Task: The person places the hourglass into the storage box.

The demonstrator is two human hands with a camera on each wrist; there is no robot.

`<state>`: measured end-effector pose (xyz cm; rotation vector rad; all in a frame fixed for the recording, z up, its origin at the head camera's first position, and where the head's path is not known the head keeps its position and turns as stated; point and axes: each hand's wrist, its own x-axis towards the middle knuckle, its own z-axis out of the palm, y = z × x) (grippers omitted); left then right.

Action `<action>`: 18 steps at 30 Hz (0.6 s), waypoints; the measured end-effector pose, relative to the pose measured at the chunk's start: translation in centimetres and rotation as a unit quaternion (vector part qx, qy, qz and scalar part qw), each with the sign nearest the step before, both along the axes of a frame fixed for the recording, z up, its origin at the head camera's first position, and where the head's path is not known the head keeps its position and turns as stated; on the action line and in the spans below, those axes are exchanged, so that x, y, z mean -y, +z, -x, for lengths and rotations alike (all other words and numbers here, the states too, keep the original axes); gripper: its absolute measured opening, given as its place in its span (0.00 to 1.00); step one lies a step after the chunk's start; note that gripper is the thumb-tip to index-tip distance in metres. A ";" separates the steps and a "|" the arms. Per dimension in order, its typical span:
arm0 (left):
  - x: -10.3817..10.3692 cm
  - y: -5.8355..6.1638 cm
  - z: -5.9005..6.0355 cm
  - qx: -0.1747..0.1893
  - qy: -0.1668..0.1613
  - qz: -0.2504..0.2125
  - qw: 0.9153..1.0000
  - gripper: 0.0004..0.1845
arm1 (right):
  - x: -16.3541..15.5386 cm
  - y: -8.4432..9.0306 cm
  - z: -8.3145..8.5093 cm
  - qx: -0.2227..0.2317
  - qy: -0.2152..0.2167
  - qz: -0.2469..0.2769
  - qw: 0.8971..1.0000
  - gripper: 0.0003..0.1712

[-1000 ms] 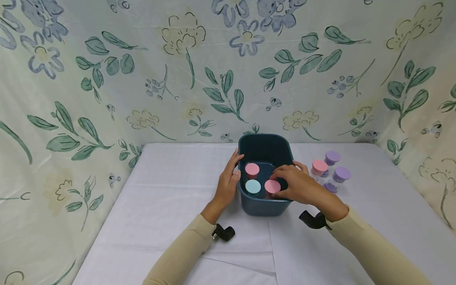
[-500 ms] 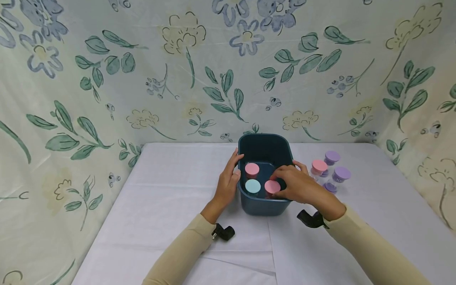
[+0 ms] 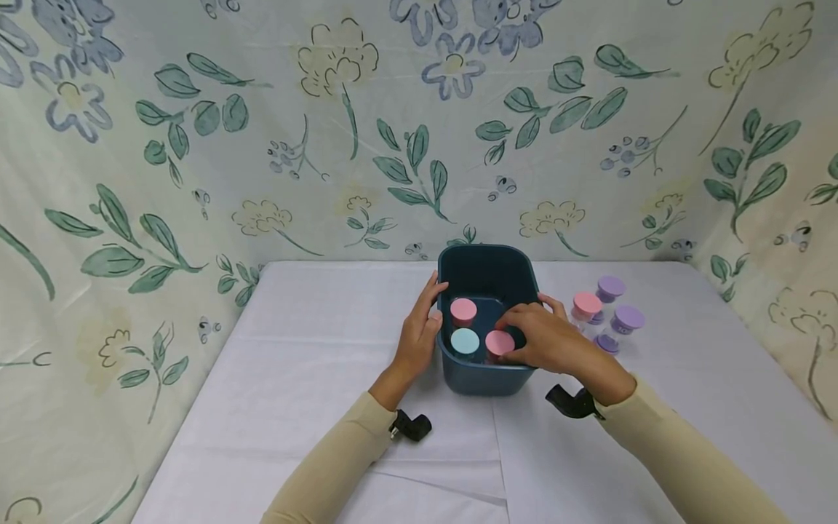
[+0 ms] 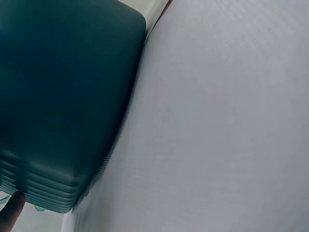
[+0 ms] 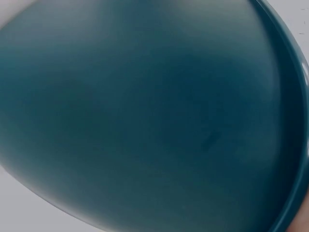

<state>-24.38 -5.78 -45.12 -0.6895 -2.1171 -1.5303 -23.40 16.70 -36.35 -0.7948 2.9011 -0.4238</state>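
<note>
A dark teal bin stands on the white cloth in the head view, its outer wall filling much of both wrist views. My left hand rests along its left side, fingers extended and tips at the rim; a fingertip touches the ridged wall in the left wrist view. My right hand reaches over the right rim, thumb and index finger pinching a small pink-lidded jar inside. Another pink-lidded jar and a light-blue-lidded jar stand beside it in the bin.
Right of the bin stand a pink-lidded jar and several purple-lidded jars, close together. A floral curtain hangs behind the white-covered table. Black wrist cameras sit below both hands.
Both hands, the bin and the jars stay almost where they were. The right forearm has shifted very slightly left, and the head view has tilted by a hair.
</note>
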 end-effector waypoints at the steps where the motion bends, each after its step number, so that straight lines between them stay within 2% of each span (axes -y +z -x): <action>1: 0.0 0.5 -0.3 0.001 -0.002 -0.002 1.000 0.26 | 0.0 0.0 0.0 0.000 0.000 0.001 1.000 0.22; 2: 0.0 1.0 -0.7 0.003 -0.004 -0.003 1.000 0.25 | 0.0 0.0 0.0 0.000 0.001 0.001 1.000 0.22; 9: -0.1 1.5 -1.0 0.007 0.005 0.007 1.000 0.25 | -0.1 0.0 0.0 -0.001 0.002 0.008 1.000 0.23; 11: -0.1 2.1 -1.4 0.011 0.000 0.003 1.000 0.25 | -0.1 0.0 0.0 -0.001 0.003 0.011 1.000 0.23; 18: -0.1 2.1 -1.5 0.010 -0.004 0.004 1.000 0.26 | -0.3 -0.2 -0.1 -0.003 0.011 0.023 1.000 0.23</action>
